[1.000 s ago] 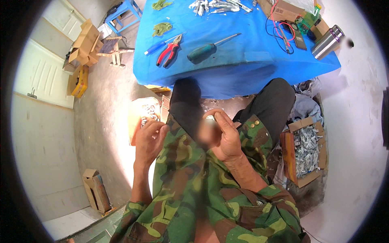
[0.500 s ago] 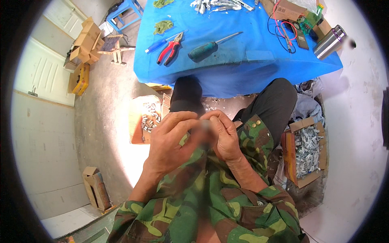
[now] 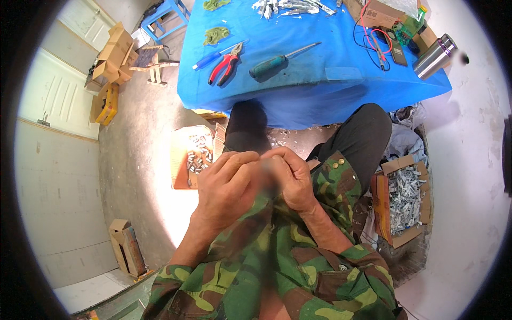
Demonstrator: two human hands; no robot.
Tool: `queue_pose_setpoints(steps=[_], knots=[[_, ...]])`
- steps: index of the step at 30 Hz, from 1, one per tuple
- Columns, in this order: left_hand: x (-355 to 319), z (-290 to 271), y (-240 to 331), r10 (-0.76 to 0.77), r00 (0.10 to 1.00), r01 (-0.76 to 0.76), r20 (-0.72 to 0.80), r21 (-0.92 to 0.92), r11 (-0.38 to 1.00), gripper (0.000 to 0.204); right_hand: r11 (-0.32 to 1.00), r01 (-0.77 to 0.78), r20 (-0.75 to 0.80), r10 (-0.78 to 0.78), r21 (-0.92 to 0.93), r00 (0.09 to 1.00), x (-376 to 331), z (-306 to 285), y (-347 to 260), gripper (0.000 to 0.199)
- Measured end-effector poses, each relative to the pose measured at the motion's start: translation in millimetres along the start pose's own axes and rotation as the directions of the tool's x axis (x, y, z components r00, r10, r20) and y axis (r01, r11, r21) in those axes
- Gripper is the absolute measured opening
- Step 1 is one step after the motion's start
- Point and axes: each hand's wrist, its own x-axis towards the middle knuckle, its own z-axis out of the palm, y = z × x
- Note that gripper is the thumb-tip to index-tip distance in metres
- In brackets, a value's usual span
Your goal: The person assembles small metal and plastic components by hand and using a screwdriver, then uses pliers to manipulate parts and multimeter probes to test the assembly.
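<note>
Over my lap, my left hand point(image 3: 226, 184) and my right hand point(image 3: 294, 181) meet, fingertips close together. Both have curled fingers and pinch at something small between them. A blurred patch covers that spot, so I cannot make out what it is; a greyish bit shows there. Beyond my knees, on the blue-covered table point(image 3: 309, 98), lie red-handled pliers point(image 3: 225, 66), a blue-handled tool point(image 3: 210, 57) and a screwdriver with a teal handle point(image 3: 268, 66).
Silvery strips point(image 3: 290, 7) and green gloves point(image 3: 216, 36) lie farther back. A steel flask point(image 3: 436, 57) stands right of test leads point(image 3: 380, 50). By my left leg, a carton point(image 3: 184, 181) holds small metal cylinders; on my right, a box point(image 3: 381, 205) holds shredded silvery scraps.
My left fingers have curled in more, and my right fingertips have shifted slightly left toward them. Things on the table have stayed put.
</note>
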Motion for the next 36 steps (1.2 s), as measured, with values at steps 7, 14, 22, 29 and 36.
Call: queue_pose_setpoints(steps=[7,14,22,29,36], knots=[[-1.8,7.1,-4.5,-0.126,0.992,0.118,-0.015,-0.239,0.964,0.015,0.997,-0.014,0.053,0.018,-0.075,0.998,-0.9,-4.6,0.5,0.022],[-10.3,6.0,-3.4,-0.469,0.861,0.491,0.199,-0.568,0.660,0.008,0.997,-0.011,0.109,0.018,-0.070,0.994,-1.3,-5.0,0.0,0.023],[-12.4,2.1,-5.2,-0.526,0.791,0.593,0.312,-0.600,0.537,0.015,0.995,-0.022,0.091,0.031,-0.096,0.995,0.0,-5.9,-4.0,0.025],[-6.0,-10.8,-6.3,-0.394,0.878,0.477,0.272,-0.446,0.757,0.013,0.992,-0.016,0.085,0.027,-0.125,0.996,2.1,-8.6,1.0,0.023],[-4.5,-9.4,-12.9,-0.280,0.937,0.334,0.209,-0.302,0.893,0.013,0.967,0.033,0.102,-0.007,-0.252,0.995,2.0,-5.6,-3.9,0.017]])
